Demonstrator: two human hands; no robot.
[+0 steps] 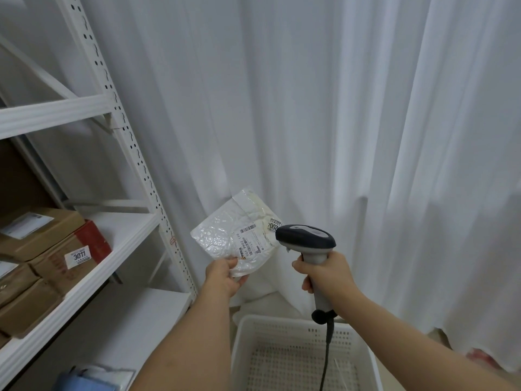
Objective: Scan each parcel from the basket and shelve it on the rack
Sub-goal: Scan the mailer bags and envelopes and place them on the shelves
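Rack [84,108] at my 9 o'clock, white steel; its middle shelf [93,273] carries brown cartons [42,230], one tagged 3011, with bare board open at the near end. My left hand [225,275] is out at 11 o'clock, fingers [231,263] clamped on the lower corner of a white padded parcel [228,238], thumb over its face, label tilted up toward me. Just right of it, at 12 o'clock, the scanner [306,238] head nearly touches the parcel's right edge, nose pointing at the label; my right hand [324,273] is closed around the grip, its cable dropping toward 6 o'clock. The basket [363,351] sits low at 5 o'clock; I see no other parcel in the part showing. Step in hand: scanning. I cannot tell whether the read has registered. Next I judge: swing the parcel toward 9 o'clock and lay it flat on the free shelf space beside the cartons.
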